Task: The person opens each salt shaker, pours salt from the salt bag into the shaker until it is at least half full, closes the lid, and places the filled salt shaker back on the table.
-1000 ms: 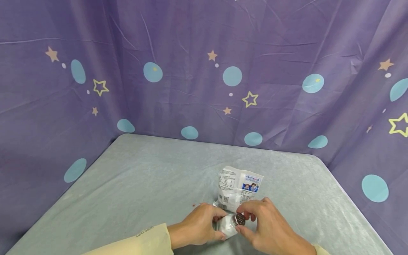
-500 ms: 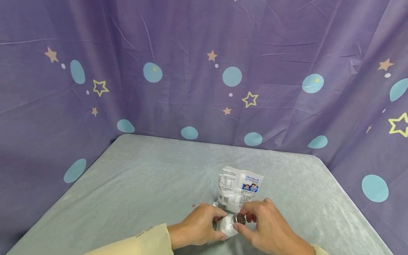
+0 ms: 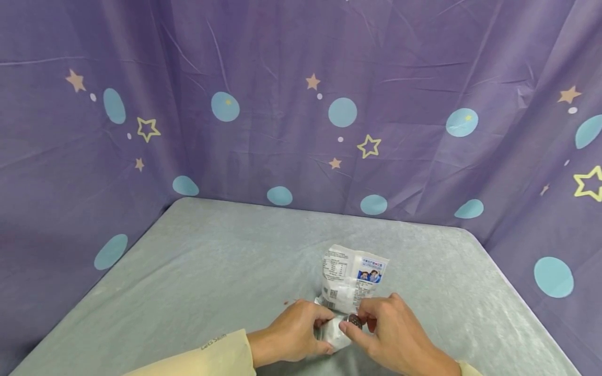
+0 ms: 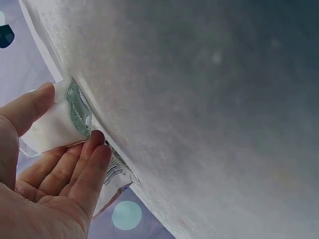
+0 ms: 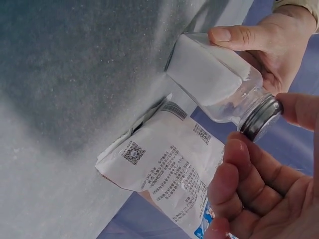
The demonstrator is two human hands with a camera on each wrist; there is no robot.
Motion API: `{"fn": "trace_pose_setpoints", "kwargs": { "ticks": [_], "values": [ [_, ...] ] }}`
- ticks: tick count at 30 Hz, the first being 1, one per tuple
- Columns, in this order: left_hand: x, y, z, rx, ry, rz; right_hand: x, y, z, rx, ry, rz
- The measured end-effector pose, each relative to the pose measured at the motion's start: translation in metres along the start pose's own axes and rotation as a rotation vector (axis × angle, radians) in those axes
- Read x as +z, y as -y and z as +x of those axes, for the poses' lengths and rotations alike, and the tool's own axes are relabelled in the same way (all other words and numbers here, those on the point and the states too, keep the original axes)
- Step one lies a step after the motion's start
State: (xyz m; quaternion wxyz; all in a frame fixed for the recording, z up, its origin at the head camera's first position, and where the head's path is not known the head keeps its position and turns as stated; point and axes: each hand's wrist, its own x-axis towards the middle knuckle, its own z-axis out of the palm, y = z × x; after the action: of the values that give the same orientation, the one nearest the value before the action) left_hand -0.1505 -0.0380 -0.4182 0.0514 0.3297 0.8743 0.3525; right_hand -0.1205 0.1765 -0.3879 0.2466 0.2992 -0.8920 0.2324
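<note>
A square glass shaker (image 5: 204,74) filled with white grains stands on the table. My left hand (image 3: 293,331) grips its body between thumb and fingers, as the left wrist view also shows. On its neck sits a silver metal cap (image 5: 260,117) with holes in the top. My right hand (image 3: 400,334) pinches that cap's rim between thumb and index finger, the other fingers curled loosely below. Right behind the shaker stands a white printed bag (image 3: 345,279) with a blue picture and QR codes. Part of the cap is hidden by the right thumb in the head view.
A pale grey cloth covers the table (image 3: 226,250). A few tiny reddish specks (image 3: 286,303) lie left of the bag. Purple curtain (image 3: 282,62) with stars and blue dots hangs around the back and sides.
My right thumb and index finger have shifted round the cap's rim, the thumb moving up and left across it. The left hand, the shaker body and the bag have stayed put.
</note>
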Motion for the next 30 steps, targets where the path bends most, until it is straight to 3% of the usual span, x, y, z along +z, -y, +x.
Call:
{"fn": "trace_pose_setpoints", "kwargs": {
  "ticks": [13, 23, 30],
  "values": [
    [-0.001, -0.003, 0.000, 0.019, -0.007, 0.040, -0.011, 0.000, 0.001, 0.054, 0.043, -0.044],
    [0.000, -0.003, 0.000, -0.001, 0.009, 0.044, -0.014, -0.002, -0.003, -0.024, 0.136, -0.022],
    [0.000, -0.002, -0.001, -0.001, 0.007, 0.045, -0.012, -0.001, -0.002, -0.069, 0.124, -0.006]
  ]
}}
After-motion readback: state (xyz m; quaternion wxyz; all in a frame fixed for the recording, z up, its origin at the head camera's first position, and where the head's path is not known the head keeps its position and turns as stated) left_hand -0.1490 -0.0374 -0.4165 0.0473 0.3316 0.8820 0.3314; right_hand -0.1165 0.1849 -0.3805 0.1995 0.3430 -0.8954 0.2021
